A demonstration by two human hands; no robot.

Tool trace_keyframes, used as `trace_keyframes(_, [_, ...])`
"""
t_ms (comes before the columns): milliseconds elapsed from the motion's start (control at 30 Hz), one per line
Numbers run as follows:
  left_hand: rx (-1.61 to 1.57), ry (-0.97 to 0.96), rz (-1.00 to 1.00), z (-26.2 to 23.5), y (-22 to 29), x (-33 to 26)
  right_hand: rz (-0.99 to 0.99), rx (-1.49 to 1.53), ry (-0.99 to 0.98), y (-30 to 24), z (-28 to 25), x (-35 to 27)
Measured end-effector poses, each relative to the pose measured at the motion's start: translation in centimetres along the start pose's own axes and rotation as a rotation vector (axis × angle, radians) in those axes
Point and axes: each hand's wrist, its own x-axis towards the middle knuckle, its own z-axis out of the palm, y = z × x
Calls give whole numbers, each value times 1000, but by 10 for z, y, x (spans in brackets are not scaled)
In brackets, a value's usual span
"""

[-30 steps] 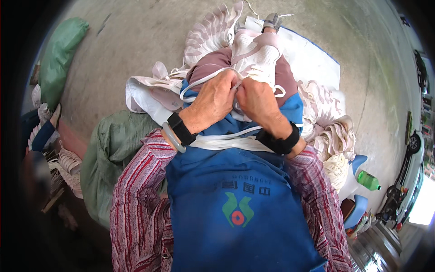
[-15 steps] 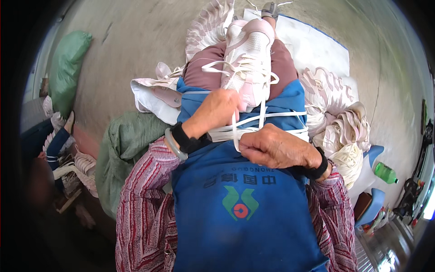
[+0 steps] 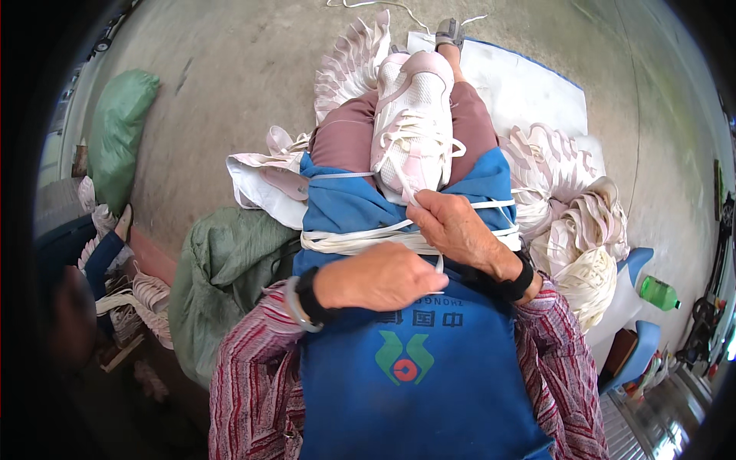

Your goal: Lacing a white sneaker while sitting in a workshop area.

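A white and pink shoe upper (image 3: 433, 100) rests lengthwise between my thighs, with white lacing (image 3: 414, 126) threaded across its front. My right hand (image 3: 464, 234) is closed, pinching a white shoelace (image 3: 409, 192) that runs from the near end of the upper. Lower down, over the blue apron (image 3: 406, 422), my left hand (image 3: 376, 276) is closed with its back up. A piece of lace shows at its fingertips, though the fingers themselves are partly hidden. Under both hands a bundle of loose white laces (image 3: 349, 244) lies across my lap.
Stacked shoe uppers stand beyond my left leg (image 3: 345, 73) and to the right (image 3: 548, 165). A coil of laces (image 3: 589, 287) sits at right, near a green bottle (image 3: 659, 293). Green sacks (image 3: 222, 268) lie to the left. Another person's leg (image 3: 103, 253) shows at far left.
My left hand has come down and toward me, from beside the upper to the apron. My right hand has moved up to the lace at the upper's near end.
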Motion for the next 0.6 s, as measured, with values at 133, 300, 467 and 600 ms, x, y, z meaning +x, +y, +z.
trace_keyframes(133, [59, 788, -203, -42, -49, 9, -89, -63, -11, -1, 5, -1])
trace_keyframes(300, [271, 855, -219, -63, -87, 33, -148, -101, -41, -10, 12, 3])
trace_keyframes(467, [269, 822, -139, -64, -94, 40, -104, -101, -63, -10, 8, 4])
trace_keyframes(600, [-673, 530, -426, -77, -80, 35, -208, -121, -88, -10, 2, 3])
